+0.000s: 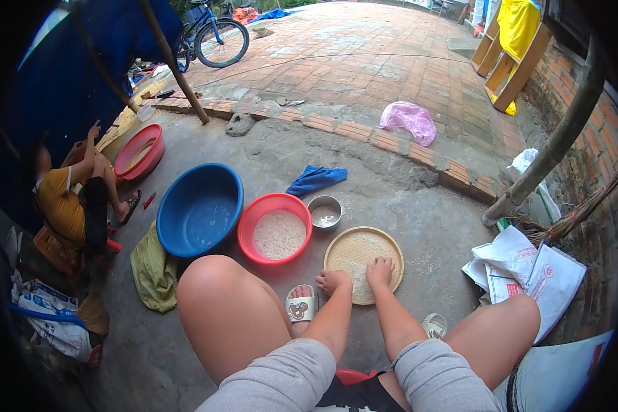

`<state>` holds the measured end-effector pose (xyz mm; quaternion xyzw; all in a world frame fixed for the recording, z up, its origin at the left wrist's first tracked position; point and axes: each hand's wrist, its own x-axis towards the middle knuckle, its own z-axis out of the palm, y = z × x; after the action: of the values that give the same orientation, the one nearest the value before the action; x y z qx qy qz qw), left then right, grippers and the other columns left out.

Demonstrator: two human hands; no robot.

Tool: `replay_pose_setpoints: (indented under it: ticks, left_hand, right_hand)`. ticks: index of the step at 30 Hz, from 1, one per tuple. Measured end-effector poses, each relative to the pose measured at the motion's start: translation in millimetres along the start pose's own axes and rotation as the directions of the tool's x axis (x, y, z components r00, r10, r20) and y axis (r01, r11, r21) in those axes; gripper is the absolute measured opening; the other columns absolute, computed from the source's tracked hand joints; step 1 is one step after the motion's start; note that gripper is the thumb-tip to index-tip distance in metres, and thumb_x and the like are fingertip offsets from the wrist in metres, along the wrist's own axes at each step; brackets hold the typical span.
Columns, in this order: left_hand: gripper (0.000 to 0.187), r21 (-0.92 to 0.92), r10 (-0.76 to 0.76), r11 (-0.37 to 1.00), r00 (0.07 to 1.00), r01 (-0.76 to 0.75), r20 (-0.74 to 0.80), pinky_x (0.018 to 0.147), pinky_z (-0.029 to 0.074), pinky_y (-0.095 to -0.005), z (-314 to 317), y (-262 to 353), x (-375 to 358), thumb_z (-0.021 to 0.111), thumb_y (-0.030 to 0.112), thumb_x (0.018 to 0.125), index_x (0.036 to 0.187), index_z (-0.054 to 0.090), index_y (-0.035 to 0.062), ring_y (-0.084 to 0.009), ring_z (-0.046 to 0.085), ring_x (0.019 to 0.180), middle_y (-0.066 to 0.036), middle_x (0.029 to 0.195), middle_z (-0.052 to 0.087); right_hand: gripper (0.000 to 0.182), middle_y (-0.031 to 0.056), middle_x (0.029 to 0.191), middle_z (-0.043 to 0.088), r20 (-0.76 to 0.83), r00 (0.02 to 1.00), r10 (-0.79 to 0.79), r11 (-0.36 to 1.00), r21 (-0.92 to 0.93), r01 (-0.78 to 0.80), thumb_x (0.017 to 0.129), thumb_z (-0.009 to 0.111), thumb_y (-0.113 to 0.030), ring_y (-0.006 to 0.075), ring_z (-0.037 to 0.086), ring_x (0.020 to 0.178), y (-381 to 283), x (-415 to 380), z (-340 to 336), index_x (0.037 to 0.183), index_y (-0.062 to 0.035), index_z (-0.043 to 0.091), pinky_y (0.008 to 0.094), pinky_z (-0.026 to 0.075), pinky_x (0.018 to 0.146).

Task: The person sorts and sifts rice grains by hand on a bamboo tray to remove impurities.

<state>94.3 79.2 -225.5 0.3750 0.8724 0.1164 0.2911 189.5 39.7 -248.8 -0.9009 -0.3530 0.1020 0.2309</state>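
A round bamboo winnowing tray (399,255) lies on the concrete floor between my feet, with a thin layer of pale rice grains (353,266) across it. My left hand (334,282) is at the tray's left rim, its fingers curled around the edge. Over the grains at the tray's right side, my right hand (380,272) rests palm down with its fingers apart. Just behind the tray stands a small metal bowl (325,212) with some grains inside. Left of that, a red basin (242,232) holds a bed of rice.
A large blue basin (167,230) and green cloth (152,269) lie to the left, a blue cloth (317,180) behind. Another person (65,199) sits far left near a red basin (159,152). White sacks (555,276) and a slanted pole (563,147) stand right. A brick ledge (391,142) crosses behind.
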Motion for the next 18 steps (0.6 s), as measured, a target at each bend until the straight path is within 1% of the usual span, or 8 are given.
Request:
replay_pose_setpoints:
  ticks: [2, 4, 7, 9, 13, 15, 17, 18]
  left_hand:
    - [0.029, 0.007, -0.006, 1.0, 0.999, 0.006, -0.049, 0.09, 0.039, -0.0385, 9.4, -3.8, -0.6, 0.048, 0.016, 0.081, 0.106, 0.054, 0.0027, -0.0304, 0.042, 0.111, -0.016, 0.115, 0.046]
    - [0.029, 0.003, -0.009, 1.0, 0.995, 0.009, -0.102, 0.091, 0.039, -0.04, 8.7, 5.2, -7.6, 0.05, 0.018, 0.081, 0.105, 0.056, 0.004, -0.0302, 0.042, 0.111, -0.015, 0.113, 0.047]
    - [0.026, -0.002, 0.121, 0.992, 0.986, -0.122, -0.117, 0.09, 0.038, -0.0396, 8.3, 16.6, -17.0, 0.049, 0.018, 0.08, 0.099, 0.059, 0.004, -0.0303, 0.041, 0.112, -0.015, 0.114, 0.047]
    - [0.025, -0.147, 0.36, 0.915, 0.924, -0.376, -0.125, 0.088, 0.04, -0.0386, 17.4, 23.6, -18.3, 0.047, 0.017, 0.08, 0.095, 0.061, 0.0033, -0.0312, 0.046, 0.108, -0.017, 0.11, 0.051]
    - [0.027, -0.344, 0.444, 0.836, 0.895, -0.428, -0.035, 0.082, 0.043, -0.0385, 27.4, 23.3, -13.5, 0.045, 0.018, 0.08, 0.094, 0.061, 0.0009, -0.0349, 0.054, 0.096, -0.018, 0.101, 0.057]
    - [0.028, -0.389, 0.418, 0.847, 0.906, -0.362, 0.069, 0.075, 0.045, -0.0408, 40.5, 19.7, -0.2, 0.045, 0.02, 0.08, 0.091, 0.061, -0.0005, -0.0391, 0.058, 0.083, -0.02, 0.093, 0.061]
    - [0.032, -0.432, 0.429, 0.831, 0.898, -0.351, 0.096, 0.071, 0.046, -0.0412, 39.1, 22.3, 1.4, 0.043, 0.024, 0.082, 0.086, 0.06, -0.0037, -0.036, 0.06, 0.078, -0.019, 0.089, 0.063]
    - [0.034, -0.603, 0.342, 0.791, 0.893, -0.105, 0.293, 0.07, 0.046, -0.0399, 39.2, 26.7, 2.3, 0.041, 0.025, 0.084, 0.086, 0.059, -0.0041, -0.0324, 0.06, 0.078, -0.018, 0.089, 0.063]
  right_hand:
    - [0.032, 0.0155, 0.106, 0.046, 0.05, 0.986, -0.16, 0.986, -0.03, 0.162, 0.074, 0.064, -0.02, 0.0331, 0.043, 0.103, -0.5, -14.7, 0.1, 0.099, -0.0026, 0.055, 0.0397, 0.041, 0.086]
    - [0.031, 0.0157, 0.105, 0.046, 0.075, 0.974, -0.215, 0.976, -0.029, 0.218, 0.073, 0.064, -0.019, 0.0333, 0.043, 0.103, -2.2, -25.4, 1.6, 0.098, -0.0026, 0.054, 0.0396, 0.042, 0.085]
    - [0.03, 0.0171, 0.101, 0.047, 0.078, 0.937, -0.34, 0.938, -0.045, 0.344, 0.072, 0.063, -0.014, 0.0329, 0.046, 0.099, 11.8, -28.2, 23.8, 0.097, -0.0026, 0.052, 0.0397, 0.044, 0.081]
    - [0.025, 0.0179, 0.094, 0.052, 0.194, 0.907, -0.373, 0.922, 0.184, 0.339, 0.072, 0.06, -0.01, 0.0322, 0.052, 0.091, 24.2, -26.3, 39.6, 0.094, -0.0021, 0.054, 0.0408, 0.045, 0.078]
    - [0.016, 0.018, 0.083, 0.057, 0.158, 0.921, -0.357, 0.914, 0.263, 0.309, 0.07, 0.059, -0.008, 0.033, 0.056, 0.08, 30.0, -12.9, 51.7, 0.084, -0.0014, 0.059, 0.041, 0.046, 0.073]
    - [0.009, 0.0157, 0.076, 0.062, 0.057, 0.998, -0.034, 0.901, 0.433, 0.006, 0.07, 0.062, -0.009, 0.0298, 0.06, 0.072, 0.8, -8.9, 23.5, 0.075, -0.0015, 0.063, 0.0373, 0.048, 0.069]
    - [0.01, 0.0146, 0.075, 0.063, 0.037, 0.999, 0.009, 0.86, 0.51, -0.027, 0.07, 0.063, -0.01, 0.0269, 0.062, 0.07, -25.5, -0.8, 2.5, 0.076, -0.0015, 0.064, 0.0345, 0.049, 0.067]
    - [0.011, 0.0136, 0.074, 0.065, 0.024, 0.998, 0.052, 0.805, 0.59, -0.056, 0.071, 0.064, -0.01, 0.024, 0.063, 0.068, -29.5, 4.0, 3.1, 0.077, -0.0016, 0.066, 0.0317, 0.05, 0.066]
